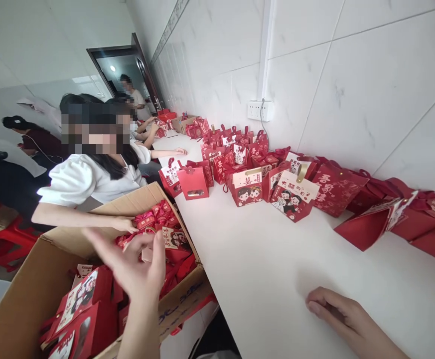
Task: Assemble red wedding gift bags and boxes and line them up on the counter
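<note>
Nearest us, at the lower left of centre, our left hand (138,271) hangs over a large open cardboard carton (8,309), its fingers spread wide with a clear gap and nothing seen held. At the lower right, our right hand (346,314) rests on the white surface (239,279), fingers curled in and thumb against the forefinger, with no object visible in them. The carton, filling the lower left, holds many red gift boxes (97,311), some printed with cartoon couples; a co-worker's hand (125,224) reaches among them. Beyond our right hand, a line of red boxes runs from the right edge toward the centre; one box (366,229) lies tipped, while a box with a cartoon pair (247,192) stands upright. Behind it, more ribboned boxes (222,157) crowd together beside the wall (307,99). We judge that many are already folded into shape; whether those in the carton are finished we cannot tell. Farther off, a co-worker in white (90,179) sits left of centre, and another person (138,99) stands near a doorway at the upper left.
</note>
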The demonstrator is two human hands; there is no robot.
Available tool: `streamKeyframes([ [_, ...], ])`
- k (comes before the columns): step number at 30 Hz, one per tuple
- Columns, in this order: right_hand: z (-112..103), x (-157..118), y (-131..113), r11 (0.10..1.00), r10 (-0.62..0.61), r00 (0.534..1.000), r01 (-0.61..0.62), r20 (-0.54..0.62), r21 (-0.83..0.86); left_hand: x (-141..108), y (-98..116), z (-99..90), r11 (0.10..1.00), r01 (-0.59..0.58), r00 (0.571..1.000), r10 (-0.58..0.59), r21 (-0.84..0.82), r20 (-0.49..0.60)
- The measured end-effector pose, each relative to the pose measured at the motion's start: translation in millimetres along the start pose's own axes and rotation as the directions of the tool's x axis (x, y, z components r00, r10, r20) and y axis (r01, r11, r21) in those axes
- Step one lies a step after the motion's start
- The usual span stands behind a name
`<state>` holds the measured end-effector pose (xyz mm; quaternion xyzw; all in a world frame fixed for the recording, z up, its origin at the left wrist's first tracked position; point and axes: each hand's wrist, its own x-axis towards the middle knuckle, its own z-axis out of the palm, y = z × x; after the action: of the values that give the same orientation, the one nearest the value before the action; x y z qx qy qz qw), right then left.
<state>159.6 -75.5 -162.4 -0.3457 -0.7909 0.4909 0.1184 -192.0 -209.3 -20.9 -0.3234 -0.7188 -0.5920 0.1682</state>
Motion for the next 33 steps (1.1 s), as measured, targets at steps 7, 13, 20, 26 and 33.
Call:
streamKeyframes([
  [7, 3, 3, 5, 1.000, -0.021, 1.000, 0.021, 0.006, -0.001, -12, 32, 108.4, 0.988, 0.086, 0.645, 0.039, -0.124, 0.763],
  [13, 2, 4, -3, 1.000, -0.005, 1.000, 0.005, -0.027, 0.003, -90, 59, 208.5, 0.782, -0.110, -0.204, 0.587, -0.614, 0.784],
  [20, -1, 11, -6, 0.997, -0.067, 0.991, 0.072, -0.113, 0.040, -110, 4, 267.8, 0.805, -0.155, 0.123, 0.591, -0.573, 0.797],
  [26, -34, 5, -25, 0.970, -0.160, 0.954, 0.199, -0.252, 0.137, -103, -2, 284.7, 0.868, -0.111, 0.058, 0.492, -0.484, 0.869],
  [33, -153, 7, -64, 0.944, -0.291, 0.496, 0.012, -0.818, -0.328, -105, -5, 295.6, 0.922, 0.099, 0.084, 0.366, -0.373, 0.927],
])
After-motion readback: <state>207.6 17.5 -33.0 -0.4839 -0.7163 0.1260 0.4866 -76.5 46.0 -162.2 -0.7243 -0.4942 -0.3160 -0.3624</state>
